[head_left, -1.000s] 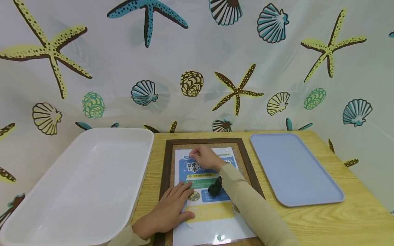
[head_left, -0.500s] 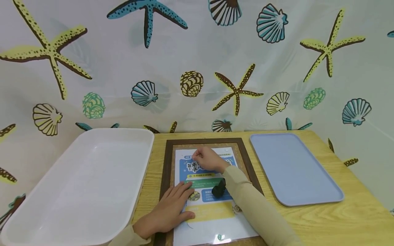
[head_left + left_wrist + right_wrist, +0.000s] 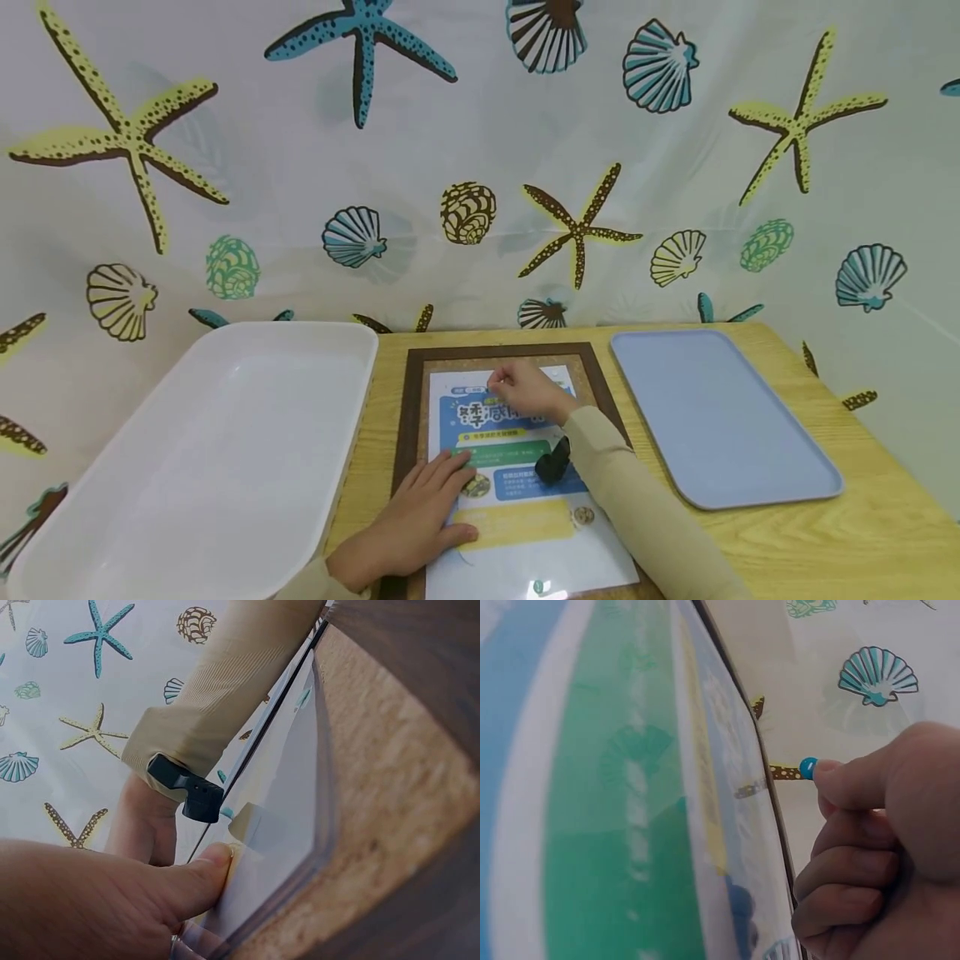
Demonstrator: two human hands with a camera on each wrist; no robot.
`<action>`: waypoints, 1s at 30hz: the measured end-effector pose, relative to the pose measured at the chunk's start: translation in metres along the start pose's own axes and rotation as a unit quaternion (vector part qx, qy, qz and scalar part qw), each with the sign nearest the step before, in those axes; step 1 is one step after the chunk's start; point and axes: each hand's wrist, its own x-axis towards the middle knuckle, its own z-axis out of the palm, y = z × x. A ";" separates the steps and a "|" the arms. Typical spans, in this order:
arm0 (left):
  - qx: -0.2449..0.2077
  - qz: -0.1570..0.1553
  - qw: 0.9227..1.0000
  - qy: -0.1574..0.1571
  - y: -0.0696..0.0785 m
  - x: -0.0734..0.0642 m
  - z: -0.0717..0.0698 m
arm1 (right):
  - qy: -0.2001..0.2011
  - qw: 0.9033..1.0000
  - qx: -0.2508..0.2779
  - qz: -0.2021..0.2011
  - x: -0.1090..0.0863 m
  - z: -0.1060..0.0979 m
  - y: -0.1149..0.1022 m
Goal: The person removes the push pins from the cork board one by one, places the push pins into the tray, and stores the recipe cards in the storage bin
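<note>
A poster [image 3: 517, 562] in a clear sleeve lies on a cork board with a dark wooden frame [image 3: 408, 400]. My left hand [image 3: 420, 512] rests spread on the poster's left side, its thumb [image 3: 199, 881] pressing the sheet in the left wrist view. Over the poster's top edge, my right hand [image 3: 528, 390] pinches a pushpin with a round blue head [image 3: 808, 768] between thumb and forefinger, the other fingers curled in. The pin's point is hidden by the fingertips. A green pin [image 3: 538, 587] sits at the poster's lower edge.
To the left stands a large white tray [image 3: 367, 392] with raised walls. A flat blue tray [image 3: 720, 417] lies right of the board. Both share the wooden table [image 3: 795, 550], with a shell-patterned curtain [image 3: 420, 292] hanging behind.
My right hand has shifted a little to the right along the poster's top, uncovering more of the print on the left. The left hand stays in place on the sheet.
</note>
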 end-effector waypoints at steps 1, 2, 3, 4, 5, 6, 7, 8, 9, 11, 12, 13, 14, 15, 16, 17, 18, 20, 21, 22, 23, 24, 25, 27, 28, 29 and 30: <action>0.000 0.001 1.000 0.001 0.000 -0.001 0.001 | 0.000 1.000 -0.002 0.001 -0.001 -0.001 0.001; 0.001 0.001 1.000 0.002 0.000 -0.002 0.001 | 0.000 1.000 -0.003 0.004 -0.002 -0.003 0.001; 0.001 0.001 1.000 0.003 -0.001 -0.002 0.002 | 0.002 1.000 -0.004 0.007 -0.003 -0.004 0.002; 0.002 0.002 1.000 0.005 -0.001 -0.003 0.002 | 0.004 1.000 -0.005 0.011 -0.003 -0.005 0.003; 0.003 0.003 1.000 0.007 -0.001 -0.003 0.002 | 0.008 1.000 -0.008 0.013 -0.004 -0.007 0.004; 0.003 0.004 1.000 0.009 -0.002 -0.003 0.002 | 0.012 1.000 -0.010 0.017 -0.005 -0.008 0.005; 0.004 0.005 1.000 0.011 -0.002 -0.003 0.002 | 0.015 1.000 -0.010 0.022 -0.006 -0.009 0.007; 0.004 0.006 1.000 0.012 -0.002 -0.003 0.002 | 0.019 0.999 -0.011 0.026 -0.007 -0.011 0.008; 0.003 0.008 1.000 0.013 -0.002 -0.002 0.002 | 0.022 0.999 -0.011 0.030 -0.007 -0.012 0.010; 0.001 0.010 1.000 0.012 -0.002 -0.001 0.003 | 0.028 0.999 -0.014 0.035 -0.010 -0.014 0.013; 0.001 0.011 1.000 0.010 -0.002 -0.001 0.003 | 0.031 0.999 -0.016 0.038 -0.011 -0.014 0.015; 0.001 0.011 1.000 0.009 -0.002 -0.001 0.004 | 0.033 0.999 -0.017 0.038 -0.011 -0.015 0.017; 0.000 0.010 1.000 0.007 -0.002 -0.001 0.004 | 0.033 0.999 -0.019 0.038 -0.013 -0.015 0.018; 0.000 0.009 1.000 0.006 -0.002 -0.001 0.005 | 0.033 0.998 -0.022 0.038 -0.014 -0.016 0.020; 0.000 0.007 1.000 0.005 -0.002 -0.001 0.005 | 0.033 0.998 -0.025 0.036 -0.015 -0.016 0.021; 0.001 0.006 1.000 0.005 -0.001 -0.001 0.006 | 0.034 0.999 -0.027 0.032 -0.016 -0.017 0.022; 0.002 0.004 1.000 0.005 -0.001 -0.002 0.006 | 0.033 0.999 -0.024 0.030 -0.017 -0.018 0.022; 0.002 0.002 1.000 0.005 -0.001 -0.003 0.006 | 0.032 0.999 -0.018 0.025 -0.020 -0.020 0.023; 0.001 0.002 1.000 0.005 -0.001 -0.003 0.006 | 0.031 0.999 -0.016 0.023 -0.021 -0.021 0.024; 0.001 0.001 1.000 0.004 -0.001 -0.003 0.006 | 0.030 0.999 -0.009 0.024 -0.022 -0.022 0.024; 0.001 0.001 1.000 0.004 -0.001 -0.003 0.005 | 0.029 0.999 -0.004 0.024 -0.023 -0.024 0.025; 0.001 0.002 1.000 0.004 -0.001 -0.004 0.005 | 0.029 0.999 0.000 0.026 -0.024 -0.025 0.026; 0.001 0.002 1.000 0.004 -0.001 -0.004 0.005 | 0.029 0.999 0.002 0.027 -0.024 -0.027 0.026; 0.001 0.005 1.000 0.006 -0.001 -0.004 0.004 | 0.031 0.999 0.005 0.027 -0.025 -0.030 0.028; 0.002 0.007 1.000 0.007 -0.001 -0.004 0.003 | 0.033 0.999 0.005 0.025 -0.025 -0.031 0.029; 0.001 0.008 1.000 0.008 -0.001 -0.003 0.003 | 0.036 0.999 -0.001 0.020 -0.026 -0.032 0.030; 0.001 0.008 1.000 0.009 -0.001 -0.003 0.002 | 0.038 0.999 -0.004 0.019 -0.026 -0.034 0.030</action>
